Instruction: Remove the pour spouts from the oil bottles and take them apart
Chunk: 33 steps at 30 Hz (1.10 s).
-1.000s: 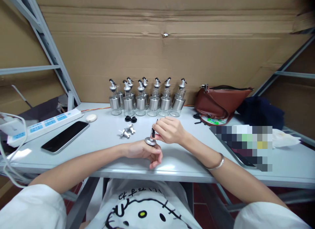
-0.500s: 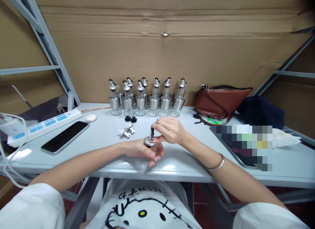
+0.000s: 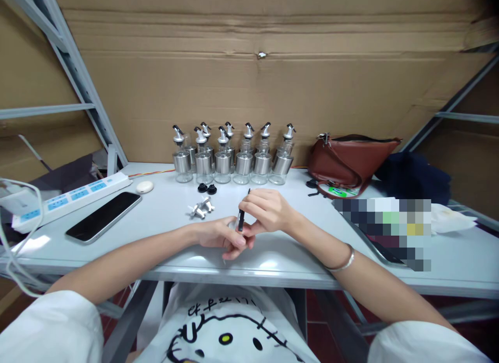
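Observation:
Close to the table's front edge, my left hand point(image 3: 220, 235) is closed around a silver bottle pourer point(image 3: 232, 224), its thumb and fingers covering most of it. My right hand point(image 3: 268, 209) pinches a slim black lever point(image 3: 241, 220) at the pourer, its fingertips hiding the lever's middle. Whether the lever is joined to the pourer I cannot tell. Just beyond my left hand lie silver pourer pieces point(image 3: 198, 211) and two black stoppers point(image 3: 211, 189).
Glass-and-steel oil bottles point(image 3: 223, 165), several topped with pourers, stand along the cardboard wall point(image 3: 163, 92). To the left are a phone point(image 3: 103, 217), a power strip point(image 3: 74, 199) and a round white case point(image 3: 144, 187). A brown bag point(image 3: 351, 157) sits at the back right.
My left hand has turned the pourer, so its round silver face shows less. The black lever now slants more, and my left fingers have curled in. Other things stay put.

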Each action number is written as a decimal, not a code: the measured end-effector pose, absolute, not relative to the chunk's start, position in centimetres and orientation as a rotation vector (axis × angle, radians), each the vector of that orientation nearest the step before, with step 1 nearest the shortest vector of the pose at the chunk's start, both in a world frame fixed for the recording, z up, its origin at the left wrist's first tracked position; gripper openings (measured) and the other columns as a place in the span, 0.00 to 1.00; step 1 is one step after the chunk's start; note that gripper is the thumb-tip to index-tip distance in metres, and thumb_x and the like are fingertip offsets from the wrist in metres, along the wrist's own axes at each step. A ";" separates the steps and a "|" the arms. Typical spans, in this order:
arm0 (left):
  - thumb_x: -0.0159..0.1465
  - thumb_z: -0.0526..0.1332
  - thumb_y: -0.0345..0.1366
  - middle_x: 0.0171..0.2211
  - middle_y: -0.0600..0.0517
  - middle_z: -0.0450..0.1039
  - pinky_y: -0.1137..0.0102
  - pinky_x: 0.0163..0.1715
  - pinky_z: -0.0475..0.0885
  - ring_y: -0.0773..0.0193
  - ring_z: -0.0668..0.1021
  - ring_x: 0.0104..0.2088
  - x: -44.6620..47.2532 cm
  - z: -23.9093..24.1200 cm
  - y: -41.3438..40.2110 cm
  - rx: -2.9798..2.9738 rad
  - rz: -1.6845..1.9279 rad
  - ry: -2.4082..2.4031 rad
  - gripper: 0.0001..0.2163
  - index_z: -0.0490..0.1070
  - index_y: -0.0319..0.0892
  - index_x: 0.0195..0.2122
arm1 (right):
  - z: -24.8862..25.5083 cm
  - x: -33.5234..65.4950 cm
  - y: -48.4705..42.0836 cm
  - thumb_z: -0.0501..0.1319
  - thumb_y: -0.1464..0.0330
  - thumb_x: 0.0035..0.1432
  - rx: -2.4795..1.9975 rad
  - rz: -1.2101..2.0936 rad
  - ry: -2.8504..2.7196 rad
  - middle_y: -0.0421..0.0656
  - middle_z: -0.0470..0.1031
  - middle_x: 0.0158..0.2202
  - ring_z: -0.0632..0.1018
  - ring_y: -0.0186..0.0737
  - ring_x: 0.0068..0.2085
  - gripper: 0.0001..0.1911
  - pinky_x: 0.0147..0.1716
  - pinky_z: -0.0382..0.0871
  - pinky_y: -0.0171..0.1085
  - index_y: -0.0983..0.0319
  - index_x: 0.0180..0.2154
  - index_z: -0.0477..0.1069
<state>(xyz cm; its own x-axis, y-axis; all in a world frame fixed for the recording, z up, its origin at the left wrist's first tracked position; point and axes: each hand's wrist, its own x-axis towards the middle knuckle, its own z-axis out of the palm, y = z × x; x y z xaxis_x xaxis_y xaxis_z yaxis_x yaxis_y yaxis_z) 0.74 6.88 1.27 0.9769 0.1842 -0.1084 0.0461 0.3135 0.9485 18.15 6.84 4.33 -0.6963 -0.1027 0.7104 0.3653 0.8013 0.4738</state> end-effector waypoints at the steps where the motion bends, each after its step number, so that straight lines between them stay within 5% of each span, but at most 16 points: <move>1: 0.46 0.70 0.41 0.16 0.59 0.63 0.75 0.11 0.55 0.72 0.66 0.12 0.7 1.3 6.9 1.258 0.093 0.202 0.17 0.67 0.35 0.28 | 4.3 18.1 6.8 0.44 0.54 0.63 -0.196 -0.772 -2.224 0.42 0.67 0.22 0.65 0.33 0.23 0.24 0.23 0.58 0.33 0.64 0.28 0.67; 9: 0.45 0.71 0.39 0.22 0.55 0.66 0.73 0.17 0.56 0.73 0.67 0.17 0.8 1.6 6.3 1.367 0.098 0.322 0.16 0.65 0.36 0.23 | 3.8 17.9 6.7 0.40 0.54 0.64 -0.208 -0.790 -2.335 0.42 0.66 0.22 0.65 0.34 0.24 0.27 0.24 0.57 0.34 0.64 0.27 0.67; 18: 0.46 0.65 0.32 0.16 0.58 0.58 0.73 0.18 0.50 0.74 0.59 0.17 1.0 1.7 6.1 1.227 0.089 0.336 0.09 0.64 0.37 0.22 | 4.1 17.9 6.6 0.36 0.57 0.66 -0.266 -0.921 -2.332 0.39 0.61 0.18 0.60 0.33 0.21 0.29 0.23 0.51 0.35 0.63 0.21 0.63; 24: 0.42 0.66 0.27 0.18 0.57 0.61 0.73 0.20 0.54 0.73 0.62 0.19 1.2 2.5 5.7 1.459 0.180 0.479 0.09 0.64 0.37 0.21 | 3.8 17.7 6.4 0.40 0.72 0.65 -0.256 -0.698 -2.169 0.37 0.58 0.17 0.58 0.32 0.19 0.21 0.23 0.50 0.35 0.61 0.21 0.60; 33: 0.47 0.68 0.31 0.17 0.60 0.61 0.75 0.20 0.56 0.74 0.63 0.18 1.1 2.0 5.9 1.328 0.179 0.430 0.13 0.61 0.39 0.25 | 5.1 19.3 8.5 0.52 0.69 0.59 -0.797 -0.235 -1.923 0.40 0.68 0.25 0.68 0.32 0.25 0.07 0.26 0.61 0.31 0.63 0.31 0.65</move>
